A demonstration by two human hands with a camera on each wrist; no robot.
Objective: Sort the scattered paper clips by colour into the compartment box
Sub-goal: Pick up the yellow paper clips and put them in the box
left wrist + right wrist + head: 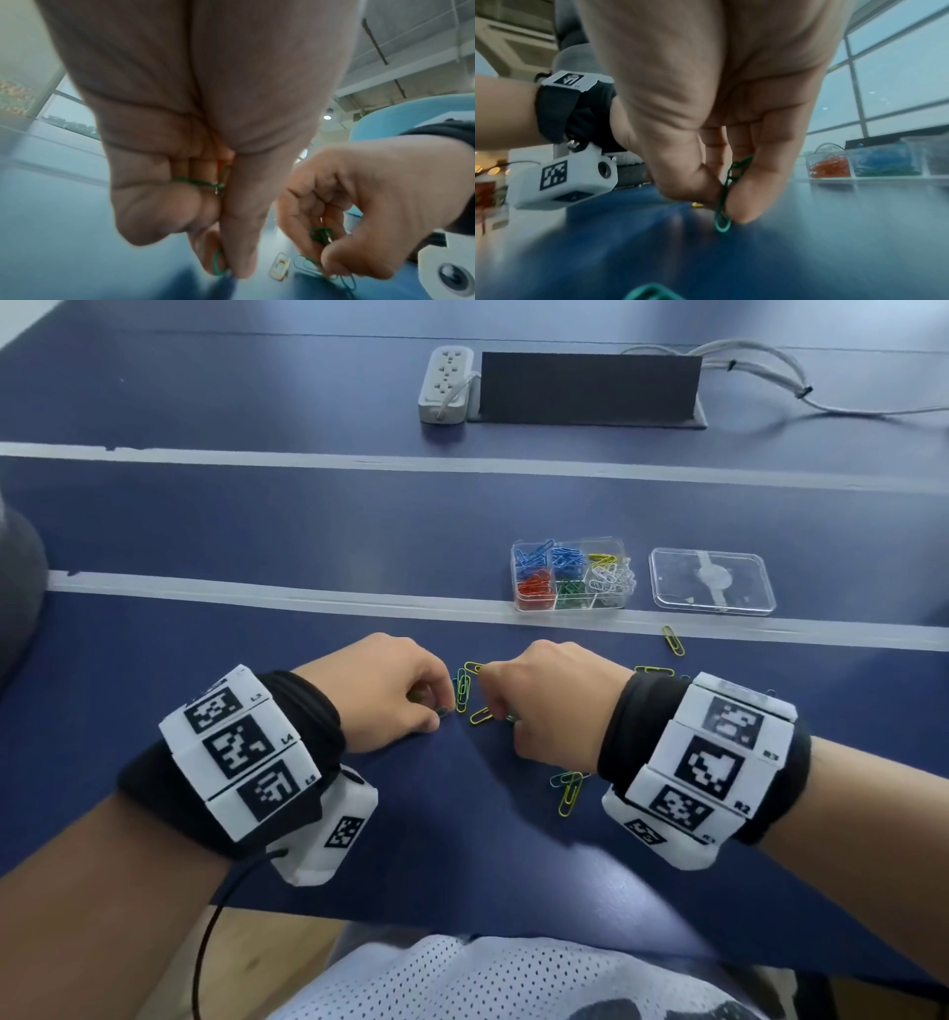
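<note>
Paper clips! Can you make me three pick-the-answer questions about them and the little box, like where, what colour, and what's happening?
1. Where is the clear lid?
A. On the box
B. Beside the compartment box, on its right
C. In a hand

2. What colour are the clips pinched by the right hand?
A. Green
B. Red
C. White

3. What is the left hand doing?
A. Lying flat
B. Pinching green clips
C. Holding the lid

Answers: B, the lid lies on the table beside the open box; A, the right wrist view shows green wire; B, the left wrist view shows fingertips pinching green wire.
</note>
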